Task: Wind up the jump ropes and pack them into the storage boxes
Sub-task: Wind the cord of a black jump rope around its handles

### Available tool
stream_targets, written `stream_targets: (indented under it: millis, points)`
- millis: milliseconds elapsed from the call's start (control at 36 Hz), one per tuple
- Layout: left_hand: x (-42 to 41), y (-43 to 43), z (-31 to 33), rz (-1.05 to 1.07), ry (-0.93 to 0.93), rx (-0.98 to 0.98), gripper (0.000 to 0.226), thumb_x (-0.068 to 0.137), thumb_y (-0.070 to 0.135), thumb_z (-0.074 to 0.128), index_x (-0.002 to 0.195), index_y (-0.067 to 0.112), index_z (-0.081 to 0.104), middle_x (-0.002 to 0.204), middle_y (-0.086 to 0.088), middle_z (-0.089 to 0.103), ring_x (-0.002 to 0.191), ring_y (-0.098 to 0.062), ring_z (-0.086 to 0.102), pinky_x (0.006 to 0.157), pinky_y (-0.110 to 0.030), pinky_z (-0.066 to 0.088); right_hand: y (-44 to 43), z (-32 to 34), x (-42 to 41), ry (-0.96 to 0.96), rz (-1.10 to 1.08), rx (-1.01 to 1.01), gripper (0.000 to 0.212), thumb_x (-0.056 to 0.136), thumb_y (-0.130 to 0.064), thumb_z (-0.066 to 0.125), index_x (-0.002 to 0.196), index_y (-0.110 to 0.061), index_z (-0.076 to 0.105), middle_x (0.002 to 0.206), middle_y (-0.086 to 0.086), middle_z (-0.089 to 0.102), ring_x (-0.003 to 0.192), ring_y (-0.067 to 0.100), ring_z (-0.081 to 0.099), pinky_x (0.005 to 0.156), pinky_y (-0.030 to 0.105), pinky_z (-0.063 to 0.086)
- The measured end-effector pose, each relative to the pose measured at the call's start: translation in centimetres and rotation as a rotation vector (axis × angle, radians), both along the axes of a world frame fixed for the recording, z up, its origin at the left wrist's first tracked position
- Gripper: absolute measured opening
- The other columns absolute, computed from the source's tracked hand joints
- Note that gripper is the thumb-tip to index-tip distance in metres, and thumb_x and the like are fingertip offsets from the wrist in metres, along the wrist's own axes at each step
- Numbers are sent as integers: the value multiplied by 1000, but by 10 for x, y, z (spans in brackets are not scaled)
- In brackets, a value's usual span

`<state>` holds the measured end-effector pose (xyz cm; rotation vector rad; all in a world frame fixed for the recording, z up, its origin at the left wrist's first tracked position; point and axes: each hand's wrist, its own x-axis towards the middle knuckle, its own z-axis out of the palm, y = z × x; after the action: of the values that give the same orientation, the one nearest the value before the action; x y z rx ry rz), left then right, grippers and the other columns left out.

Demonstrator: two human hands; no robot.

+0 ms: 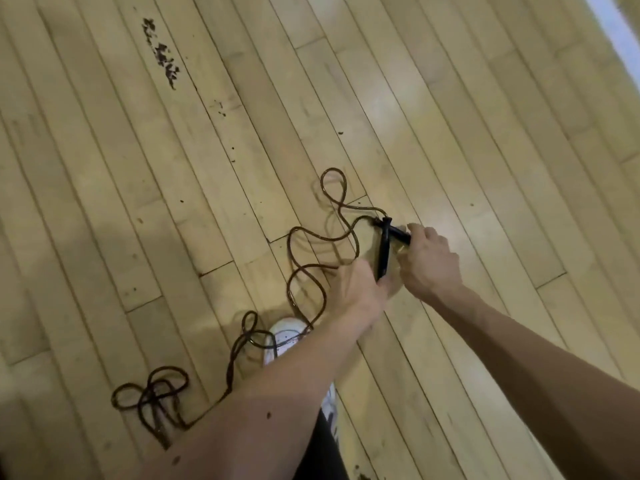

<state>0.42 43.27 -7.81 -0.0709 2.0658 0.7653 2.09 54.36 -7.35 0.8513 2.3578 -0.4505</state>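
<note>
A dark brown jump rope (304, 258) trails in loose loops over the wooden floor, ending in a tangled bunch (152, 396) at the lower left. Its two black handles cross near the middle right. My left hand (356, 289) grips the lower end of one handle (383, 251), which stands nearly upright in the view. My right hand (427, 261) grips the other handle (400, 233), which points left towards the rope ends. No storage box is in view.
Pale wooden floorboards (173, 168) fill the view, with dark scuff marks (161, 53) at the upper left. My white shoe (287, 337) stands under the rope below my left forearm. A white strip (616, 26) runs along the top right corner.
</note>
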Motion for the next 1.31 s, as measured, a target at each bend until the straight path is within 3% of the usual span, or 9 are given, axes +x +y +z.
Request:
stream_targets:
  millis: [222, 333, 472, 556, 722, 889, 1056, 1222, 1306]
  points:
    - [-2, -13, -9, 47, -52, 117, 9, 101, 29, 56, 99, 26, 64, 92, 0, 71, 79, -21, 70, 73, -43, 61, -18, -8, 6, -4, -317, -340, 21, 103, -16, 45, 120, -4, 51, 106, 13, 64, 92, 28, 64, 80, 43, 55]
    - [-18, -41, 27, 77, -193, 246, 14, 102, 24, 57, 108, 13, 62, 92, -4, 73, 57, -8, 68, 56, -22, 55, -32, 29, 4, 54, -481, -607, 21, 103, -8, 41, 113, -4, 59, 91, 11, 66, 73, 20, 60, 65, 34, 51]
    - [-53, -80, 129, 101, -145, 379, 17, 100, 19, 59, 104, 4, 67, 81, -13, 71, 65, -18, 68, 60, -27, 56, -49, 136, -21, 219, -517, -836, 24, 107, -12, 45, 116, 1, 63, 104, 20, 72, 92, 31, 73, 72, 38, 62]
    - [-76, -104, 221, 9, -33, 402, 18, 98, 19, 63, 102, 2, 69, 86, -18, 73, 67, -21, 69, 63, -31, 59, -59, 220, -40, 295, -452, -976, 23, 106, -14, 49, 112, 1, 64, 100, 17, 75, 82, 24, 75, 64, 29, 59]
    - [-68, -177, 433, -73, 274, 455, 20, 97, 18, 64, 93, -1, 68, 74, -14, 72, 65, -20, 69, 60, -29, 57, -118, 411, -41, 465, -274, -1155, 30, 106, -22, 50, 114, 2, 67, 92, 14, 75, 86, 25, 73, 90, 44, 57]
    - [4, -258, 586, -107, 522, 451, 27, 100, 23, 59, 85, 1, 66, 68, -13, 71, 58, -21, 67, 52, -27, 54, -205, 556, 21, 600, -118, -1370, 38, 105, -23, 52, 123, 10, 59, 95, 18, 68, 86, 28, 65, 88, 47, 56]
    - [92, -341, 657, -109, 727, 286, 29, 101, 35, 57, 82, 13, 61, 55, 2, 62, 49, -14, 59, 47, -29, 47, -281, 633, 94, 600, -52, -1527, 30, 100, -10, 59, 126, 4, 51, 96, 14, 75, 86, 26, 75, 67, 39, 63]
    - [159, -393, 684, -164, 1268, -53, 45, 75, 68, 70, 70, 30, 48, 62, 11, 51, 59, -4, 47, 53, -26, 35, -332, 657, 149, 476, 21, -1469, 20, 100, -3, 57, 117, -4, 48, 74, 12, 66, 59, 18, 58, 48, 25, 44]
    - [176, -415, 679, 1, 1506, 51, 56, 66, 79, 66, 101, 37, 53, 99, 22, 49, 91, 2, 46, 73, -16, 38, -341, 668, 165, 390, 58, -1525, 22, 100, -3, 56, 120, -3, 48, 70, 8, 63, 54, 14, 54, 44, 22, 43]
